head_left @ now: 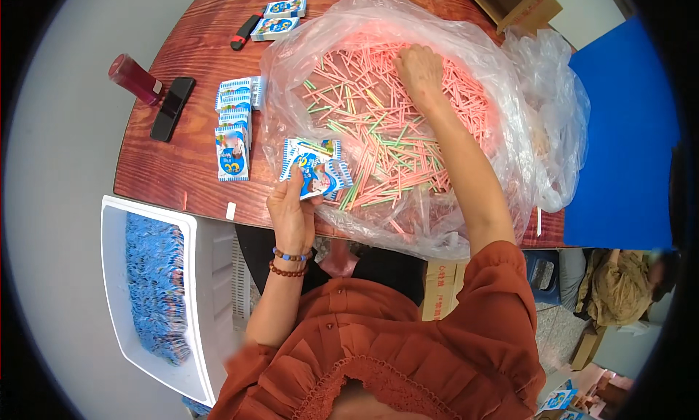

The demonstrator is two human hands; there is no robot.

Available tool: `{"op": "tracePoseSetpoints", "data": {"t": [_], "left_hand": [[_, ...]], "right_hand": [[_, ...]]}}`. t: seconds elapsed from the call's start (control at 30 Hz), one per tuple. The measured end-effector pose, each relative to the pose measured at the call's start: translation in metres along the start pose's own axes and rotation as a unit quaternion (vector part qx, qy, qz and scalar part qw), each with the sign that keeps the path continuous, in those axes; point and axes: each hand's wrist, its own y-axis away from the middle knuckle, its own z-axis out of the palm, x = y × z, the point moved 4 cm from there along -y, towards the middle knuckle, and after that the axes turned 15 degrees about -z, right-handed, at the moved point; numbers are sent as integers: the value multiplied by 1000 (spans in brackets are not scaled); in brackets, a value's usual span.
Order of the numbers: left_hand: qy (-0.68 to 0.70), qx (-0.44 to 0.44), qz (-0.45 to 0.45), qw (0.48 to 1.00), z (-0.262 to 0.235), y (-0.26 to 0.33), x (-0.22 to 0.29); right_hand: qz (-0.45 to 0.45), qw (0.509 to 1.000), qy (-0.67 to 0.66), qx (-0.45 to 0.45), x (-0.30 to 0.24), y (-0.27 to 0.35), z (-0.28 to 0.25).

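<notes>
My left hand (290,212) is closed on a few small blue-and-white packets (314,174), fanned over one another at the near left edge of a clear plastic bag (342,16). A greenish strip lies across the top packet. Inside the wide-open bag is a loose heap of thin pink and green straw-like sticks (386,140). My right hand (420,70) reaches to the far part of this heap, its fingers bent down among the pink sticks. The fingertips are hidden, so what they pinch cannot be made out.
An overlapping row of packets (233,140) lies left of the bag; two packet stacks (275,28) lie beyond, beside a red-black cutter (246,33). A phone (172,108) and red bottle (135,79) stand further left. A white bin (109,274) of packets sits below the table's left edge.
</notes>
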Motion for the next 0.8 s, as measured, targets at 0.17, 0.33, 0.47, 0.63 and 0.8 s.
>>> {"op": "tracePoseSetpoints", "data": {"t": [0.17, 0.33, 0.47, 0.63, 0.8], "left_hand": [[7, 6, -12, 1000, -4, -4, 0], [19, -7, -16, 1000, -5, -8, -2], [22, 15, -25, 999, -1, -2, 2], [5, -6, -17, 1000, -14, -4, -1], [17, 3, -18, 1000, -9, -4, -2]], "right_hand": [[19, 986, 151, -67, -6, -22, 7], [25, 968, 181, -173, -15, -34, 14], [-26, 976, 155, -149, 0, -17, 15], [7, 988, 75, -135, 6, 2, 3], [88, 975, -132, -157, 17, 18, -7]]}}
